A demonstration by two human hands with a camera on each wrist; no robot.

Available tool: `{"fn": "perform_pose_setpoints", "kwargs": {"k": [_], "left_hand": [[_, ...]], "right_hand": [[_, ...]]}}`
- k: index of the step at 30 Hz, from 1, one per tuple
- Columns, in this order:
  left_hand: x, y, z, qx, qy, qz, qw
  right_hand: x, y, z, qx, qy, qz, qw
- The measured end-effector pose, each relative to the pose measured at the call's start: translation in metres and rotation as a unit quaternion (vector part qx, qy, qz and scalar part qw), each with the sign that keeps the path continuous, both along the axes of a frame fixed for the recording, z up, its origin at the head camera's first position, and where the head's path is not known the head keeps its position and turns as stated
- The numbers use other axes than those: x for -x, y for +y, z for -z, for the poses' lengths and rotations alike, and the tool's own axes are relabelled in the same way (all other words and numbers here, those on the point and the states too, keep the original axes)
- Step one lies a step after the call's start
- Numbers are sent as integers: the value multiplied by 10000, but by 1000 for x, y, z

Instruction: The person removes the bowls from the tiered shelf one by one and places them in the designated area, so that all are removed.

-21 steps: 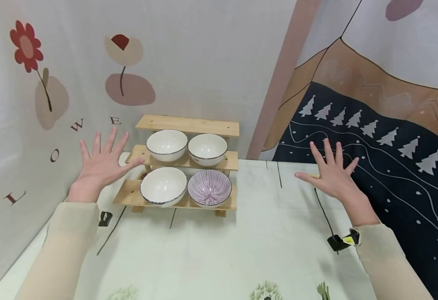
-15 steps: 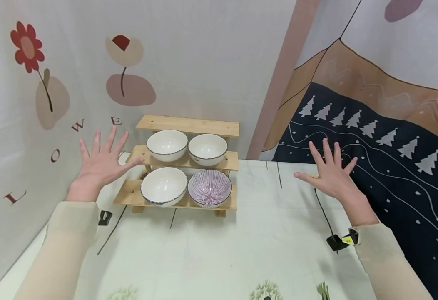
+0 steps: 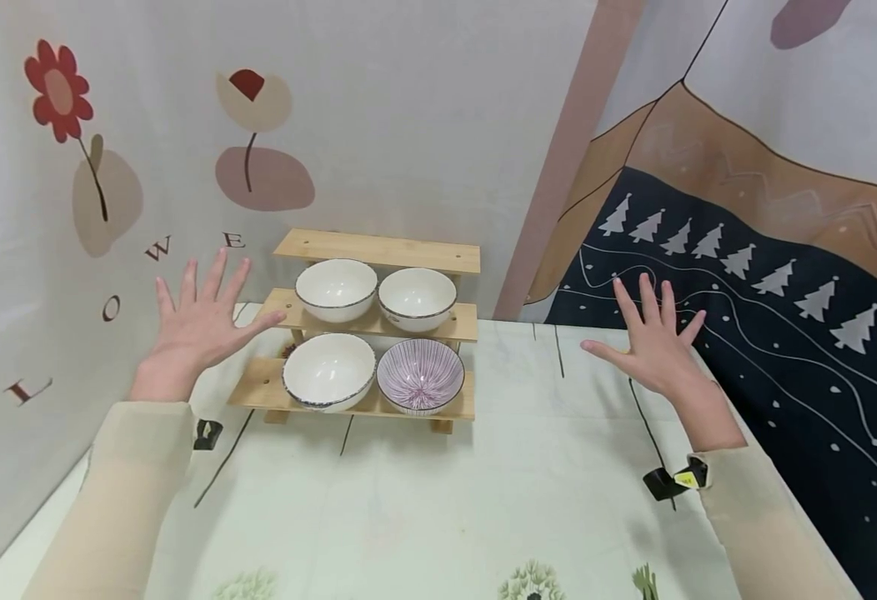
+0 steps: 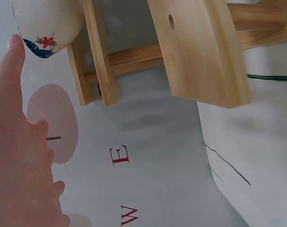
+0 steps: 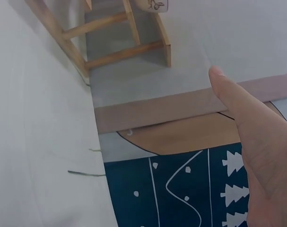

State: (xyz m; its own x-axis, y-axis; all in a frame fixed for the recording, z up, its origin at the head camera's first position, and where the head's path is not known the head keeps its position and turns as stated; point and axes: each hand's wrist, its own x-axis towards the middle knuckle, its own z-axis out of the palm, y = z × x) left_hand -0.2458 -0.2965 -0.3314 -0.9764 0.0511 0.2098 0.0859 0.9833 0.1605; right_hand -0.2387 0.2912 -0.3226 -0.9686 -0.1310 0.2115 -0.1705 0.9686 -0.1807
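Nearest, two cream sleeves [image 3: 769, 517] reach in over a pale tablecloth [image 3: 543, 483] with green flower prints along its near edge. A small black object sits at each wrist, the right one [image 3: 659, 483] bearing a yellow label.

The right hand [image 3: 661, 354] is wide, fingers spread, holding nothing. It is well to the right of the rack, and has drifted slightly left, towards it, since the earlier frames. The left hand [image 3: 197, 329] is also spread wide and holds nothing; it has shifted a touch left and farther off. Its thumb overlaps the left end of the middle shelf in the head view; whether they touch, I cannot tell.

Between the hands stands a three-tier wooden rack [image 3: 378, 250], unmoved. On its near, lowest shelf are a large white bowl [image 3: 329, 372] on the left and a purple-striped bowl [image 3: 420, 377] on the right. The middle shelf carries two more white bowls [image 3: 336, 289], side by side. All four are upright, just as before.

Farthest, a pale wall cloth [image 3: 438, 125] with flower prints hangs behind, and a navy panel [image 3: 754, 333] with white trees lies to the right.
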Motion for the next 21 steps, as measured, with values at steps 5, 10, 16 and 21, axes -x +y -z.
{"fn": "perform_pose_setpoints", "kwargs": {"k": [5, 10, 16, 21], "left_hand": [[1, -3, 4, -32, 88, -29, 10000], [0, -5, 8, -118, 190, -35, 9997], [-2, -6, 11, -320, 330, -50, 9989], [-3, -9, 15, -476, 410, -69, 9980]], "right_hand": [[2, -4, 2, 154, 89, -42, 9998], [4, -9, 5, 303, 127, -81, 9994], [6, -13, 7, 466, 181, -41, 9987], [7, -16, 10, 636, 361, -59, 9973]]}}
